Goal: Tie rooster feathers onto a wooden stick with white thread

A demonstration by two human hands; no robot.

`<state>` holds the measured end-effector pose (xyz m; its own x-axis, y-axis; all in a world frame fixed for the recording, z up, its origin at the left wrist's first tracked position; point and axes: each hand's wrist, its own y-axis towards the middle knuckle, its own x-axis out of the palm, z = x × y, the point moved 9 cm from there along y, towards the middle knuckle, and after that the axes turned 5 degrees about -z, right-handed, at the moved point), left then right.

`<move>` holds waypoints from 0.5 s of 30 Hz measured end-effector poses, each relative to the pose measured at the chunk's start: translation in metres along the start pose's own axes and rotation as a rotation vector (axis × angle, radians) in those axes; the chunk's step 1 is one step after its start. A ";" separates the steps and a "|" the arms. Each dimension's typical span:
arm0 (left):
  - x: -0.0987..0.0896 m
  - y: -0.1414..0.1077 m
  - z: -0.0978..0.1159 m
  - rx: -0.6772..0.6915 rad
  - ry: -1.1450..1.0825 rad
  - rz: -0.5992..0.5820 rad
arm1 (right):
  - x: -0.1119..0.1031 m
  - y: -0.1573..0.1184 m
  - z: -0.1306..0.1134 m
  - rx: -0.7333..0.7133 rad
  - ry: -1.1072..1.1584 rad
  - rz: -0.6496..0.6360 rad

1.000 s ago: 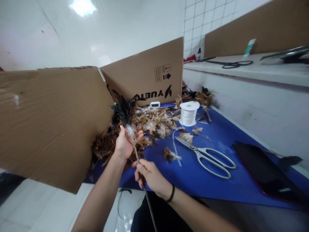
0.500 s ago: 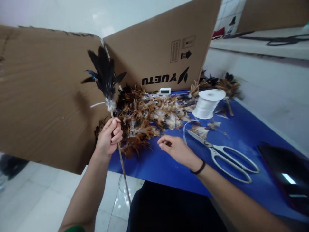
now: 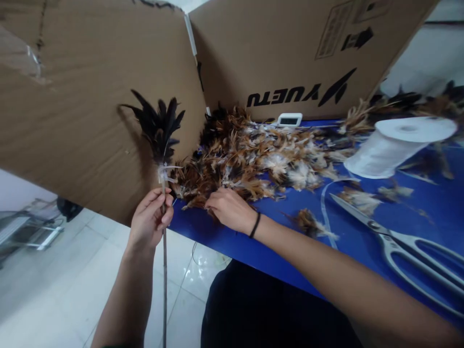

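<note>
A thin, straight brown stick point(image 3: 165, 280) stands nearly upright outside the near edge of the blue-topped bench point(image 3: 221, 241), by that edge's left end, its lower part hanging over the floor tiles. The left hand point(image 3: 147, 220) is clamped on it, thumb and fingers wrapped just below a knotted white ribbon tie point(image 3: 164, 173). Above the tie fans a tuft of glossy black feathers point(image 3: 159, 128).

The right hand point(image 3: 232, 210) reaches into a heap of brown-and-white fluffy feathers point(image 3: 253, 150) along the near edge; its fingertips are buried, so whether they pinch anything cannot be told.

The stick looks light and fairly stiff, best gripped on its bare shaft; the feathers are probably soft, slippery and easily bent, better taken by their quill ends.

Toward the bench's right side stand a smooth white ribbon spool point(image 3: 387, 150) and silver metal scissors point(image 3: 387, 234) with looped handles. Corrugated brown cardboard point(image 3: 83, 106) walls the left side and far edge.
</note>
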<state>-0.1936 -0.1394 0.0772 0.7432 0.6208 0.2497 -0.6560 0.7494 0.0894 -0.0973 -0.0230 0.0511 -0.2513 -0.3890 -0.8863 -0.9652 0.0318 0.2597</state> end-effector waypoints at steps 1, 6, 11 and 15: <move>-0.006 -0.003 0.000 -0.005 -0.003 0.018 | 0.008 0.010 -0.008 -0.036 -0.028 -0.010; -0.029 -0.014 0.006 0.009 -0.023 0.099 | 0.048 0.051 -0.033 -0.122 -0.201 -0.043; -0.033 -0.017 0.007 0.002 -0.033 0.087 | 0.067 0.067 -0.028 -0.073 -0.287 -0.057; -0.021 -0.007 -0.008 -0.054 -0.025 0.050 | 0.040 0.055 -0.017 -0.012 -0.255 -0.013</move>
<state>-0.2038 -0.1560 0.0639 0.7056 0.6524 0.2765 -0.6837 0.7294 0.0238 -0.1592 -0.0522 0.0363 -0.2508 -0.1440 -0.9573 -0.9678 0.0172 0.2510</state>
